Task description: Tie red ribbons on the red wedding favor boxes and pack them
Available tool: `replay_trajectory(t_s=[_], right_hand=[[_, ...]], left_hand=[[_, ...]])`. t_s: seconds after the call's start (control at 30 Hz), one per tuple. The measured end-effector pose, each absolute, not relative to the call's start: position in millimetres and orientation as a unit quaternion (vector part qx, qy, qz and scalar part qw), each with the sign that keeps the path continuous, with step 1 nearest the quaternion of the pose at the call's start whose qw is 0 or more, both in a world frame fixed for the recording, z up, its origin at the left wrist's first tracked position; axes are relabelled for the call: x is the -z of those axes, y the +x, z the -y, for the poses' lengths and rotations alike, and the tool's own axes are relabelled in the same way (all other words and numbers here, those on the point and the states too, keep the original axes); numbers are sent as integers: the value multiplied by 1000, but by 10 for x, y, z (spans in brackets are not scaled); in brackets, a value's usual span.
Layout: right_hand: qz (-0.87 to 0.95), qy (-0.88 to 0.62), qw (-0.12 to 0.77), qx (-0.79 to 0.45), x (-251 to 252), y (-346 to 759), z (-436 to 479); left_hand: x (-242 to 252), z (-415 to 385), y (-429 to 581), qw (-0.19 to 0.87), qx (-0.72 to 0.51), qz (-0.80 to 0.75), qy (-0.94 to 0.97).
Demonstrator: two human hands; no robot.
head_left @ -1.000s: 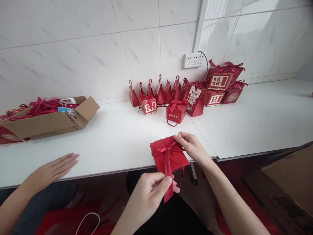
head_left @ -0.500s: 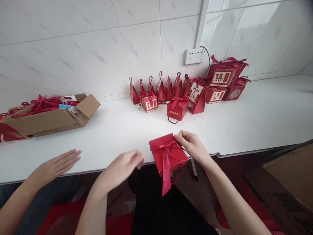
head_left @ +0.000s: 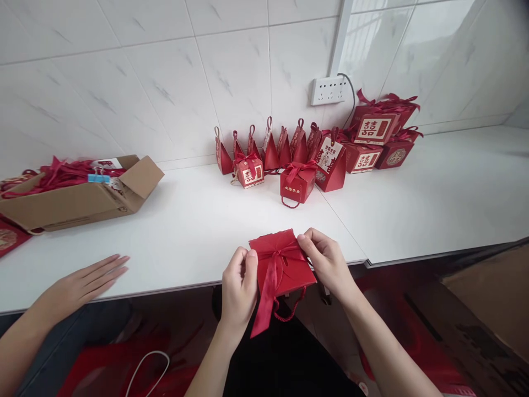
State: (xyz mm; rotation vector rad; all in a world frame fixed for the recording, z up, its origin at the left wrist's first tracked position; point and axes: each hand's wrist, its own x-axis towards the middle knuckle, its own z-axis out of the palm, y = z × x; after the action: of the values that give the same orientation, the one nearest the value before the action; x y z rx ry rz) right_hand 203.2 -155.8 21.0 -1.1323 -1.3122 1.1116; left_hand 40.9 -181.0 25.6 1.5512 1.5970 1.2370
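A red gift box with a satin ribbon tied in a bow on its top is held at the table's front edge. My left hand grips its left side, thumb up, by the ribbon. On the opposite side, my right hand pinches the box near its right upper corner; the fingers beneath are partly hidden. One ribbon tail hangs down in front, and a twisted red cord handle dangles below the box.
A co-worker's hand lies flat on the white table at left. Behind it stands a cardboard carton of red ribbons. Several finished red boxes line the wall, with more stacked at right beneath a power strip.
My left hand has moved right and taken hold of the box's left side. The ribbon tail has swung to the left. My right hand keeps its grip.
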Motion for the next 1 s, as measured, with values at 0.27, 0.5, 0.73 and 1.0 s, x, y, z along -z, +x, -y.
replay_trajectory(t_s=[0.27,0.5,0.73,1.0], right_hand=[[640,-348,483,-486,-58,2289,1528],[752,-363,409,-369,31,2414,1679],[766,-409,474,-146,-78,2961,1864],[616,-624,473,92,-435,4028,2845]], left_hand=[[-239,1762,391,349,-494,-572,555],[-103,1665,390,372,-528,-520,559],[38,1530,618,388,-531,-492,571],[-63,1285,1876,390,-334,-348,785]])
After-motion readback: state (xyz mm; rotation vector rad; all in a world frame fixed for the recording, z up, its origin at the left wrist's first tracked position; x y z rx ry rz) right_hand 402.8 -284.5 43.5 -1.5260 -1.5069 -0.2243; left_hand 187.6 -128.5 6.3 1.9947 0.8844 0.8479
